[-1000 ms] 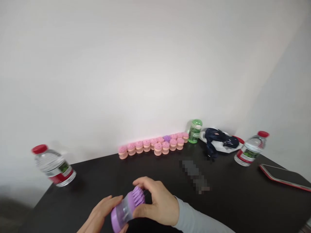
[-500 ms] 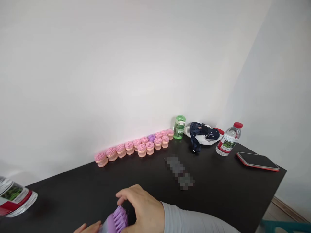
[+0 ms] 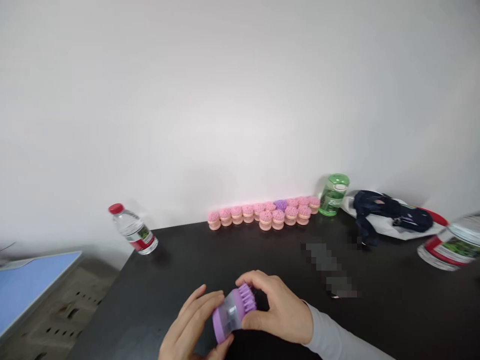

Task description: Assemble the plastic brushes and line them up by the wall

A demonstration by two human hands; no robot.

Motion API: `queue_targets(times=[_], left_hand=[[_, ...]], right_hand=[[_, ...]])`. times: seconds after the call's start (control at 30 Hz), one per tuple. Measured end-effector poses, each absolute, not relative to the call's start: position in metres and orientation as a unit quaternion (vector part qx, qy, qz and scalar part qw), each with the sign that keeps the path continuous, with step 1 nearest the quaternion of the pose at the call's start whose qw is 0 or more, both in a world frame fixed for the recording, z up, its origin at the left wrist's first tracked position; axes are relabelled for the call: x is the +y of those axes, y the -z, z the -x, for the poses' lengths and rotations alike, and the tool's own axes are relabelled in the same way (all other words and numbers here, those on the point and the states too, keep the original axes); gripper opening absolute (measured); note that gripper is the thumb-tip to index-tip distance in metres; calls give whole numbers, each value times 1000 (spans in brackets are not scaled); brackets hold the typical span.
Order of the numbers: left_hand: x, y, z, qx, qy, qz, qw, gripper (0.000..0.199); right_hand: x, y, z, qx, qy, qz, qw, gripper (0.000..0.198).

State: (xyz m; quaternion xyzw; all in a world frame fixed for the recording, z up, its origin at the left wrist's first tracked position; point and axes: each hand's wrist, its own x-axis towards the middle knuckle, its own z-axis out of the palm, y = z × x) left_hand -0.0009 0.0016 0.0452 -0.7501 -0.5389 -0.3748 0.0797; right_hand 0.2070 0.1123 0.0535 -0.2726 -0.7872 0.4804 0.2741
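Observation:
A purple bristle brush [image 3: 230, 317] with a clear, see-through body lies tilted between my two hands, its bristles facing up and right. My left hand [image 3: 193, 325] is closed round the purple base end, fingers over the top and thumb underneath. At the bristle end, my right hand [image 3: 275, 310] grips the brush with its thumb low on the collar and its fingers at the upper edge. Behind, along the wall, stand several pink bristle brushes [image 3: 248, 214] in two uneven rows, bristles up. One purple brush head [image 3: 280, 205] shows among them.
A water bottle [image 3: 134, 228] with a red cap stands at the left, another bottle [image 3: 452, 245] at the right edge. Near the wall are a green jar [image 3: 333, 195] and a dark strapped item [image 3: 393, 212] on white material. A blurred-out object [image 3: 330, 267] lies on the black table [image 3: 180, 270].
The view has swung left, bringing the left bottle and the table's left edge fully into sight. Both hands and the brush now show more; my right fingers have closed onto the bristle end.

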Motion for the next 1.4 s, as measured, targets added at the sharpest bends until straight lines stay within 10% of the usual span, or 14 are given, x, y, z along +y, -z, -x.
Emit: queue_targets(times=[0.4,0.63,0.87,1.4], left_hand=[[-9,-45,6,-523,561,426,-480,37],[-15,-27,1,-498,636,335,-485,45],[-5,-7,-5,-478,647,332,-493,43],[2,-14,-31,-565,623,426,-335,53]], right_hand=[[97,-42,-206,-880,-185,108,423,41],[131,4,-175,-917,-160,299,208,35],[132,23,-170,-907,-159,277,274,66],[95,-26,-189,-798,-444,221,343,56]])
